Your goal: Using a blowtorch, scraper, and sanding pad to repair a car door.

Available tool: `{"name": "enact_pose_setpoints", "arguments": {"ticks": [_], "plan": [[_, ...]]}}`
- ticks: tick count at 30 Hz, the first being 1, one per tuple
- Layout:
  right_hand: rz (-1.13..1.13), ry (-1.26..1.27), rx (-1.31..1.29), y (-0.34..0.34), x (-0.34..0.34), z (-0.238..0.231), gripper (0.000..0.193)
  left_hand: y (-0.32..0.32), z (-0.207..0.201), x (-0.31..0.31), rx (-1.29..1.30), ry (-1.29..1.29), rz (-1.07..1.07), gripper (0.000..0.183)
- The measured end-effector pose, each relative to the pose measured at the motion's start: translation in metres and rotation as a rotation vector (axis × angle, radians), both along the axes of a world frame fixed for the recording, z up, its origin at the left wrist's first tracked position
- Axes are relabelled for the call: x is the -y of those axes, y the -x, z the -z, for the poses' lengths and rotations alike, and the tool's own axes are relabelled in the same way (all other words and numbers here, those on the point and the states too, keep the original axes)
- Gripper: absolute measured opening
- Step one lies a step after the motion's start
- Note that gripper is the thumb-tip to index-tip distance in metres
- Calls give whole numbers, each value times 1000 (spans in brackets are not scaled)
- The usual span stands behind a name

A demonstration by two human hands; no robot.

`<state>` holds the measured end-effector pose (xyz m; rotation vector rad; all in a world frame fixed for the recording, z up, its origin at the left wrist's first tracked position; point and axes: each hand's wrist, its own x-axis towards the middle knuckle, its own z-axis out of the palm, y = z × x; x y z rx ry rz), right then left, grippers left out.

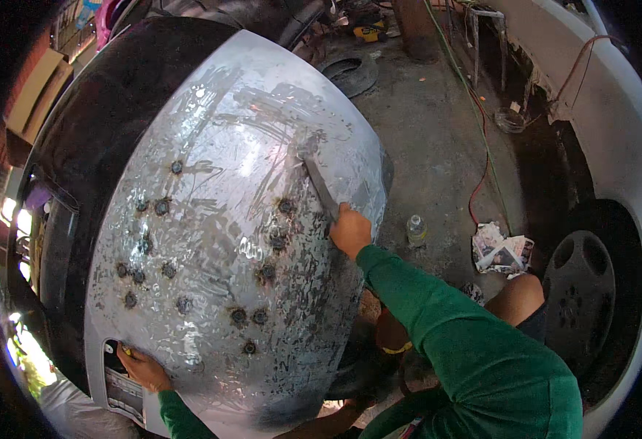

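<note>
A large silver car body panel fills the middle, its surface scraped and dotted with several dark, burnt-looking round spots. From the right, my green-sleeved arm reaches over it. My right hand is closed around one end of a long, flat grey metal bar. The bar's far end rests on or just over a scuffed patch on the upper part of the panel. At the lower left, my left hand curls at the rim of a cut-out opening. Something small and yellow shows by its fingertips; its kind is unclear.
A clear bottle stands on the concrete floor beside the panel. Crumpled newspaper lies farther right, near a red hose. Another car's pale body and a dark wheel border the right. A yellow tool lies at the back.
</note>
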<state>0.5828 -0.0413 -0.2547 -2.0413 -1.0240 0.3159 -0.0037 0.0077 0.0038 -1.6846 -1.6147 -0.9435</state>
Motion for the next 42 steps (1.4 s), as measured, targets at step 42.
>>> {"name": "enact_pose_setpoints", "arguments": {"ticks": [42], "plan": [[-489, -134, -965, -9, 277, -143, 51, -326, 83, 205, -51, 1485, 880, 68]]}}
